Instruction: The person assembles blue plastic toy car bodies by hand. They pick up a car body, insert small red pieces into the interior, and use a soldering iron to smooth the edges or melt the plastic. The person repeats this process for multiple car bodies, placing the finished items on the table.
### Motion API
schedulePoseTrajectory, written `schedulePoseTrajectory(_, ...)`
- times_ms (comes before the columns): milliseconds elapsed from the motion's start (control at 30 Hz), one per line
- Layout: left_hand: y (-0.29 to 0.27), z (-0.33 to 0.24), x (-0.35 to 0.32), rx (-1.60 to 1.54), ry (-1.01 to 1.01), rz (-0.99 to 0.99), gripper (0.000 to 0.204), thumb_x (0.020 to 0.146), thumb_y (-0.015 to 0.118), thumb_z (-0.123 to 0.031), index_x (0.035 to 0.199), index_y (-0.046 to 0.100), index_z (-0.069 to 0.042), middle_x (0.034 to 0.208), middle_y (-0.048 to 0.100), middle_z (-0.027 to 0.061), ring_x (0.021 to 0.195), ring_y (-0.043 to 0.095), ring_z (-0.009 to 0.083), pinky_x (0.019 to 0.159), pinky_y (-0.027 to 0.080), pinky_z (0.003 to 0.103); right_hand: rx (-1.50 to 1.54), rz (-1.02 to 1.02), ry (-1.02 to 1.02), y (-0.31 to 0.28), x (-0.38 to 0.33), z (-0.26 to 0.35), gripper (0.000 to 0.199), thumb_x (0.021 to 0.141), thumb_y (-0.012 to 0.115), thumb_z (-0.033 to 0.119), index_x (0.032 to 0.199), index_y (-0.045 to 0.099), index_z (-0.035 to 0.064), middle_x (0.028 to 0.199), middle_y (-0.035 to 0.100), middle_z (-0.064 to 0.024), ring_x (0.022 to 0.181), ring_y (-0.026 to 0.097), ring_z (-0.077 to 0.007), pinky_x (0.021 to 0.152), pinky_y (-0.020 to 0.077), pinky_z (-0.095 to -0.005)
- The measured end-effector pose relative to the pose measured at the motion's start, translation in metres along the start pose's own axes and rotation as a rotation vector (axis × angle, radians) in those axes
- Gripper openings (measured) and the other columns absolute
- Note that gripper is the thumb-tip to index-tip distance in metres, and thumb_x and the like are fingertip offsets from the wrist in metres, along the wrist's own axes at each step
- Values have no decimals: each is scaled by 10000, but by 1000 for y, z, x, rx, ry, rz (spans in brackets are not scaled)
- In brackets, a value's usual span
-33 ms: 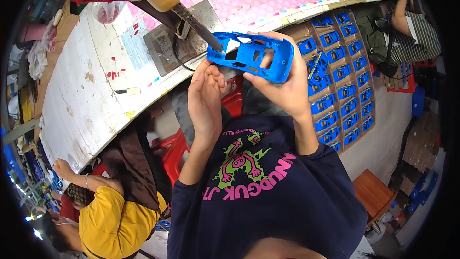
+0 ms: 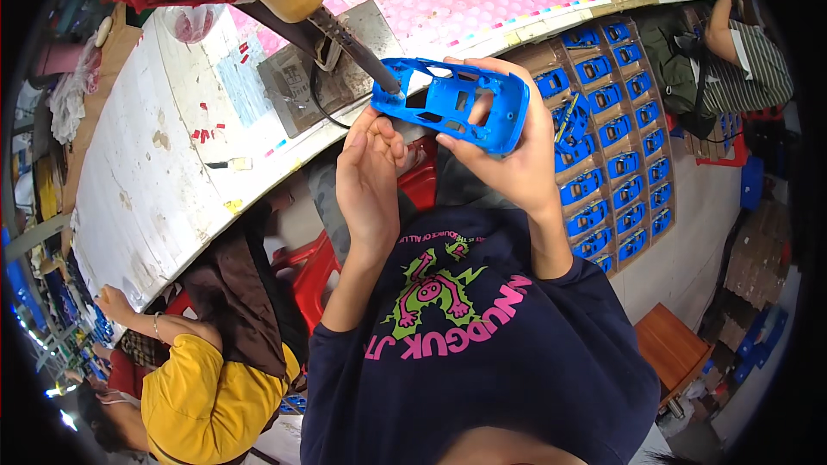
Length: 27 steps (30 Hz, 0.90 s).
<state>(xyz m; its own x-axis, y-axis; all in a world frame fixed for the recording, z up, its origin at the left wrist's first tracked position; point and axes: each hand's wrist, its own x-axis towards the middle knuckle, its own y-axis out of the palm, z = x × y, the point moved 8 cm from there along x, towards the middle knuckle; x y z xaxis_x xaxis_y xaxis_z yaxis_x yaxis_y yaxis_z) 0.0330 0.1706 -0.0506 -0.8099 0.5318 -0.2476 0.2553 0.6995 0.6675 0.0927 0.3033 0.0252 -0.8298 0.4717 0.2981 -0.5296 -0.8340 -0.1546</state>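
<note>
A blue plastic toy car body (image 2: pixel 457 103), hollow side up, is held in the air just off the table's front edge. My right hand (image 2: pixel 517 151) grips its right end, fingers along the far side and thumb on the near side. At its left end, the curled fingers of my left hand (image 2: pixel 372 155) pinch the near corner, partly hidden beneath it. The dark metal rod of a soldering iron-like tool (image 2: pixel 357 47), with a pale yellow collar, slants down from the upper left. Its tip meets the inside of the car body's left end.
A worn white table (image 2: pixel 172 207) carries a metal plate (image 2: pixel 297 90), small red pieces (image 2: pixel 207 133) and a connector (image 2: pixel 237 163). To the right, several blue car bodies lie in rows on cardboard (image 2: pixel 616 164). A person in yellow (image 2: pixel 194 387) sits at left; another in stripes (image 2: pixel 758 65) is at far right.
The toy car body has tipped very slightly, its near right edge a little lower. Both hands and the tool stay almost in place.
</note>
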Motion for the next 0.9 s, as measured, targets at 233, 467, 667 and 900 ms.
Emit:
schedulePoseTrajectory(233,10,-2,1,-41,-1,32,510,854,266,-302,1181,363,77,871,418,42,758,371,127,683,292,246,-152,31,-74,1,1,17,628,549,727,-44,1105,438,-22,1057,580,-108,591,512,-33,562,420,-170)
schedulePoseTrajectory(467,15,-3,1,-29,-28,26,536,843,285,-318,1187,342,89,847,384,38,727,361,132,682,301,245,-191,9,-111,-2,4,23,625,533,733,-29,1094,459,-25,1033,593,-96,554,490,-38,518,402,-163)
schedulePoseTrajectory(667,17,-5,-2,-56,-45,29,546,840,291,-324,1197,339,86,840,386,38,731,365,134,704,307,256,-212,9,-104,-5,5,28,619,525,741,-13,1081,469,-23,1034,594,-89,555,481,-36,515,399,-159)
schedulePoseTrajectory(900,18,-4,-2,-89,-53,58,546,839,296,-327,1201,335,80,837,383,39,728,365,135,708,310,264,-233,5,-130,-5,7,29,618,531,755,15,1079,472,-17,1016,603,-74,558,489,-42,512,403,-161)
